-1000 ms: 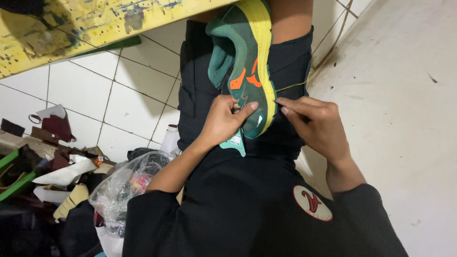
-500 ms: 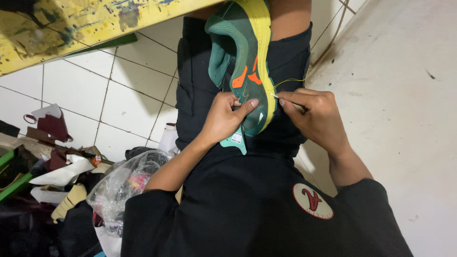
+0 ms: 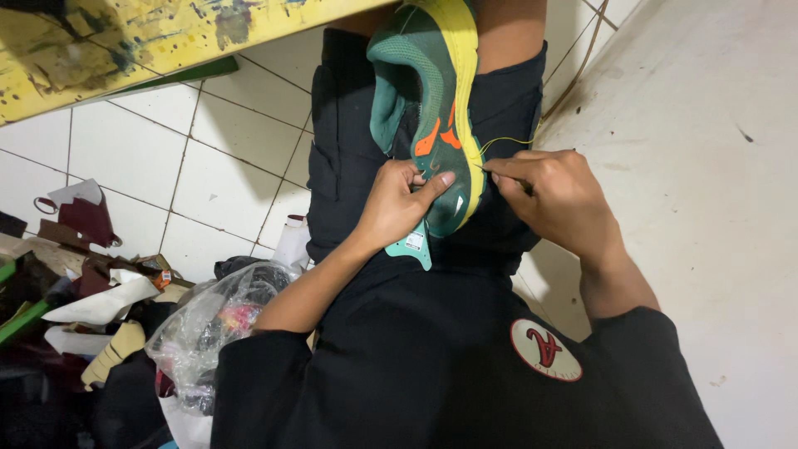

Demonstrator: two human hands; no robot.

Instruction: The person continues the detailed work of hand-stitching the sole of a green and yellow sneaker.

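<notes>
Since the earlier frame, drawing the right hand [image 3: 559, 198] slightly closer to the yellow sole, shortening the yellow thread [image 3: 507, 141]. Pinching fingers together on that thread. Clamping the left hand [image 3: 401, 204] around the green shoe [image 3: 432, 100], resting on the lap.

Wall [image 3: 715, 208] close beside right; scrap pile [image 3: 100, 308] crowds left; tiled floor [image 3: 208, 158] open.

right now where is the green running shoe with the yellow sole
In the head view the green running shoe with the yellow sole lies on the person's lap at top centre, steadied by the left hand, with the right hand at its sole edge.
</notes>
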